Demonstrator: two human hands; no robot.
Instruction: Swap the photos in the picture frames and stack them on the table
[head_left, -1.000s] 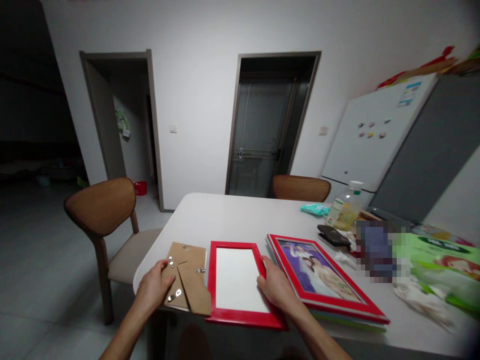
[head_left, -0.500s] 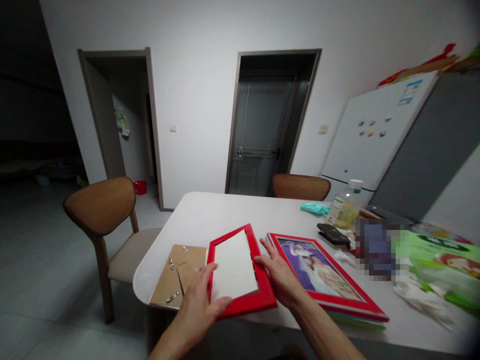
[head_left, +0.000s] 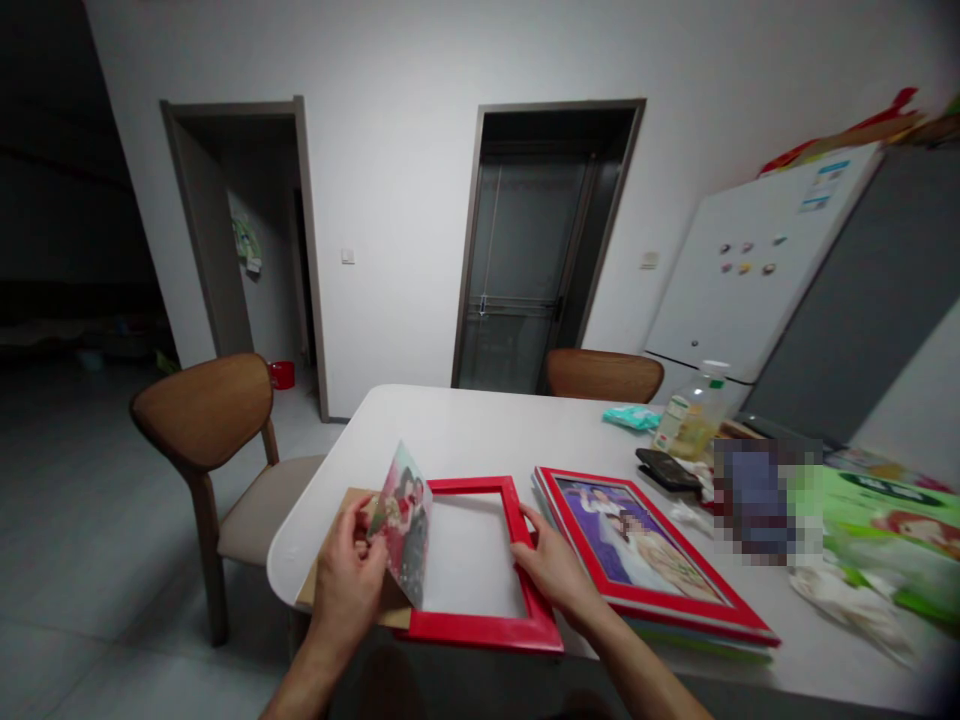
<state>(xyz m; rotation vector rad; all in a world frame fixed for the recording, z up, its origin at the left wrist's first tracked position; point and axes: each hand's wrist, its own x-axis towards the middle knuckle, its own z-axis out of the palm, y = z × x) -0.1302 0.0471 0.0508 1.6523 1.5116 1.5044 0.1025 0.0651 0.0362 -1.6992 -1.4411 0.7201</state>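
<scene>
My left hand (head_left: 352, 560) pinches the edge of a printed photo (head_left: 409, 525), which stands tilted up over the left side of a red frame (head_left: 487, 632). My right hand (head_left: 551, 565) grips the frame's right side, thumb on top. Through the frame's opening a pale surface shows. Partly under the photo and my left hand lies a brown backing board (head_left: 394, 605). To the right, a second red frame (head_left: 652, 500) holding a wedding picture rests on a stack.
Farther right on the white table (head_left: 465, 420) are a black phone (head_left: 666, 468), a bottle (head_left: 690, 415), a teal packet (head_left: 630, 417), crumpled tissues (head_left: 847, 600) and a green package (head_left: 892, 510). Wooden chairs stand at the left (head_left: 206, 410) and behind the table (head_left: 604, 375).
The photo has come up out of the frame in my left hand, which moved left off the frame. The red frame now lies flatter and lower, with my right hand still on it.
</scene>
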